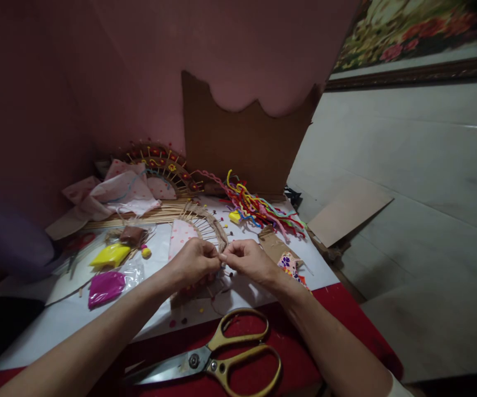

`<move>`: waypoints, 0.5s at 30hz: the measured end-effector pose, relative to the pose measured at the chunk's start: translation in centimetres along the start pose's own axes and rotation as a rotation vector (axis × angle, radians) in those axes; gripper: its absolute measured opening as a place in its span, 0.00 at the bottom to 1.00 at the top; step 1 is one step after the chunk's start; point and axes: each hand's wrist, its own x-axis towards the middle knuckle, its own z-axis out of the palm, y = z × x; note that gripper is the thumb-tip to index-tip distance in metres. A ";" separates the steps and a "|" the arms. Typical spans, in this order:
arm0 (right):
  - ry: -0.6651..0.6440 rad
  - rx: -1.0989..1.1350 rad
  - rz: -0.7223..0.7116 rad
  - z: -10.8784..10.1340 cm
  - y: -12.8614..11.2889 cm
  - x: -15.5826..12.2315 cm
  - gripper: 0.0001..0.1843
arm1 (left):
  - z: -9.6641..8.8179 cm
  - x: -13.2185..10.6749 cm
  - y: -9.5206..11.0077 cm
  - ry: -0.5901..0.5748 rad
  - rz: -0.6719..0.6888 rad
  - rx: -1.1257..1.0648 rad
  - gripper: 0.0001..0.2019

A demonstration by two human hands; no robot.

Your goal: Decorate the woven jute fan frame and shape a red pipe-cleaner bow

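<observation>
My left hand [197, 258] and my right hand [250, 262] meet at the fingertips over the table, both in a pinch. Whatever is between the fingers is too small to make out. Just behind and under them lies a fan-shaped craft piece [219, 231], with a pink dotted fabric base, thin sticks and a brown arc. Small coloured balls tip its outer sticks, and my hands cover its near part. In front of my wrists, large scissors [221, 353] with yellowish handles rest partly spread on the red cloth [346, 314].
Colourful fuzzy strands [258, 212] lie at the back right, near a cut cardboard sheet [242, 138] against the wall. On the left are a yellow packet [111, 255], a magenta packet [106, 289] and dotted fabric [118, 190]. A decorated fan [159, 160] stands behind.
</observation>
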 end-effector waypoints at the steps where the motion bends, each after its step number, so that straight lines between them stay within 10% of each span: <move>1: 0.004 0.015 0.010 0.1 0.0 0.0 0.11 | 0.0 0.0 0.0 0.002 0.006 0.000 0.06; 15: 0.062 0.152 -0.021 -0.3 0.4 0.5 0.22 | -1.1 0.4 -0.3 -0.073 -0.013 -0.221 0.14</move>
